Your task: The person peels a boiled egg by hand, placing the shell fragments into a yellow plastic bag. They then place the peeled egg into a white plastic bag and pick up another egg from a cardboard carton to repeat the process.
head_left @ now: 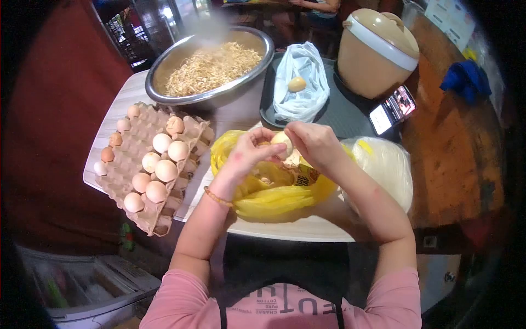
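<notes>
My hands hold an egg (283,141) over a bag (274,192). Left of it sits the egg tray (143,181), behind that a bowl (164,66); a phone (392,109) lies far right.

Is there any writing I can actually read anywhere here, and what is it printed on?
"PURE COTTON", upside down to the camera, on the pink shirt; the larger letters beside it are cut off.
Print on the yellow bag under the hands: too blurred to read.
Phone screen: too small to read.
</notes>
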Action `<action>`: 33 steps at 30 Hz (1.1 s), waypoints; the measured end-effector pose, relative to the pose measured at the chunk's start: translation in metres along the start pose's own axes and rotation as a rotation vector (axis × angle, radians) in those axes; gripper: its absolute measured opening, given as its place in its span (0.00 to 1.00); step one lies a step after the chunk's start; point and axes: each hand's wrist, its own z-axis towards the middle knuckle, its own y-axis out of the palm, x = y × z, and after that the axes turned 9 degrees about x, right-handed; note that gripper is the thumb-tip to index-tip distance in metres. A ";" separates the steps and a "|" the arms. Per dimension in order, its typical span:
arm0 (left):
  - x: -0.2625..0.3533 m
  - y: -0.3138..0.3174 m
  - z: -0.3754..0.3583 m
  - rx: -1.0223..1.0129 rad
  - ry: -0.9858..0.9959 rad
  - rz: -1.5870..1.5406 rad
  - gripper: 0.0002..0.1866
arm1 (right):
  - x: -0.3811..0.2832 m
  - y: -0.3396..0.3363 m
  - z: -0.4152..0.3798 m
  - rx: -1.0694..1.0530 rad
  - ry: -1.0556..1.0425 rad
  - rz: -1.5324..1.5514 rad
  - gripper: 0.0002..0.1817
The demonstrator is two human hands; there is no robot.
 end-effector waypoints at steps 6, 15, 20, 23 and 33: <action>0.002 -0.005 0.003 -0.022 0.029 0.018 0.19 | 0.000 -0.011 0.010 -0.070 0.263 0.159 0.08; 0.003 -0.003 0.001 -0.008 0.045 0.047 0.15 | 0.014 -0.001 0.005 -0.124 0.436 0.418 0.11; 0.002 0.000 0.000 -0.007 0.051 0.047 0.15 | 0.004 -0.005 0.007 -0.089 0.224 0.200 0.09; 0.002 -0.001 -0.001 -0.013 0.061 0.058 0.16 | 0.005 -0.004 0.007 -0.044 0.222 0.217 0.08; 0.007 0.000 -0.002 -0.035 0.119 -0.119 0.18 | 0.002 -0.011 0.010 -0.048 0.405 0.342 0.11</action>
